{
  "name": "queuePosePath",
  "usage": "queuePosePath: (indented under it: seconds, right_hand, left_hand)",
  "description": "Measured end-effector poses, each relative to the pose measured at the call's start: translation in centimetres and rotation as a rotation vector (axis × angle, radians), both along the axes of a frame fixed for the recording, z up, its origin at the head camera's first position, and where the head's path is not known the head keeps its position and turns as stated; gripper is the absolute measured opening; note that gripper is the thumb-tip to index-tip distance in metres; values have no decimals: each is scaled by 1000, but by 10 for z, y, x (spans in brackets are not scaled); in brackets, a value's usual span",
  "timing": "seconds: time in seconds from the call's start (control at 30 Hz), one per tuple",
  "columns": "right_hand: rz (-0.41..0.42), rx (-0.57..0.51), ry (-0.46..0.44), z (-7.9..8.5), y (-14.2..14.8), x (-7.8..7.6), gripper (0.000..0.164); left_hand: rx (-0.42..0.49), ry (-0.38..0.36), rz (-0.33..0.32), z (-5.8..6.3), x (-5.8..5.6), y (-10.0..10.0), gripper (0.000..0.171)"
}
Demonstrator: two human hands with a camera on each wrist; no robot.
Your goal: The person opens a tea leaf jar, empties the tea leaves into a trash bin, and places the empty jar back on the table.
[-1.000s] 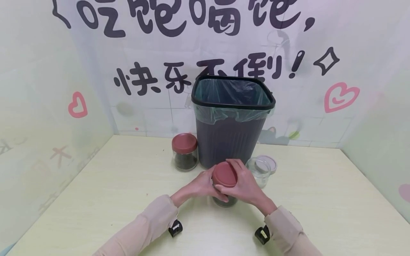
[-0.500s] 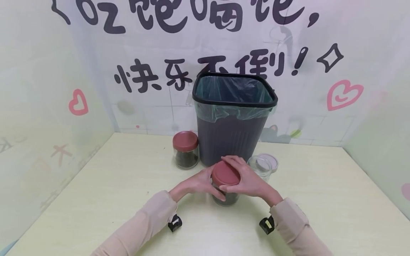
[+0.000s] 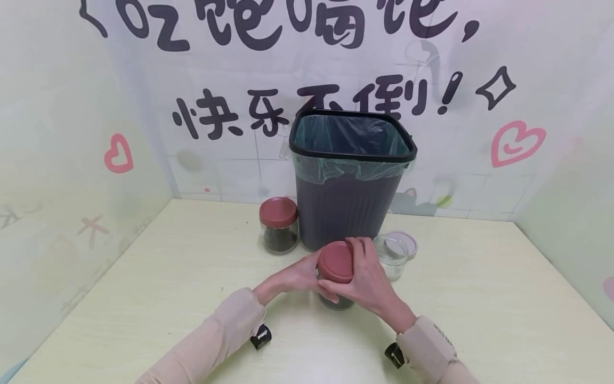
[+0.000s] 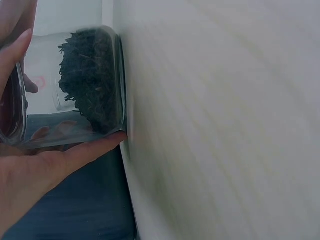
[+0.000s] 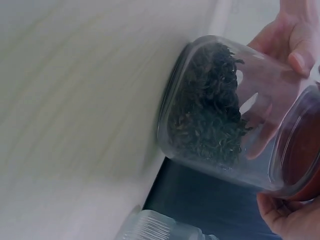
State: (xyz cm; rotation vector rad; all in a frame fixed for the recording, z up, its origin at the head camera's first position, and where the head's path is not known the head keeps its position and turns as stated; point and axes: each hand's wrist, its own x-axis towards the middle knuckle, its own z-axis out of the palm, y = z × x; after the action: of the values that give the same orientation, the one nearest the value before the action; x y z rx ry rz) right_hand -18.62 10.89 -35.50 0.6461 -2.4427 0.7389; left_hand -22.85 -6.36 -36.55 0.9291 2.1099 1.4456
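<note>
A clear glass jar (image 5: pixel 260 92) stands upright on the table, part-filled with dark dried leaves (image 4: pixel 92 77) that look like loose tea. Its red lid (image 3: pixel 334 262) sits on top; whether it is loose cannot be seen. My left hand (image 3: pixel 303 275) grips the jar's body from the left side. From the right, my right hand (image 3: pixel 368 281) holds the lid, thumb at the near edge and fingers at the far edge. In the right wrist view, fingers of the left hand show through the glass.
A dark bin (image 3: pixel 342 208) with a green liner stands behind the jar. Left of it is another red-lidded jar (image 3: pixel 279 226) with dark contents. An open glass jar (image 3: pixel 392 258) and a pale round lid (image 3: pixel 405 244) lie close by on the right.
My right hand first opens out over the lid, then turns and closes on its rim, its wrist swinging left and nearer. The left hand keeps its hold, and the jar stays in place.
</note>
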Motion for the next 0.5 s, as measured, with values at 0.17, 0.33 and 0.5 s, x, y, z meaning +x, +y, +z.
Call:
queuePosePath:
  seconds: [0.17, 0.33, 0.5]
  right_hand:
    - [19, -13, -44, 2, 1, 0, 81]
    - [94, -38, -112, 4, 5, -3, 77]
    - [202, -39, -185, 9, 13, -7, 76]
  left_hand:
    - [-12, -21, 10, 1, 0, 0, 90]
    - [-12, -15, 4, 2, 1, 0, 90]
    - [3, -29, -7, 1, 0, 0, 91]
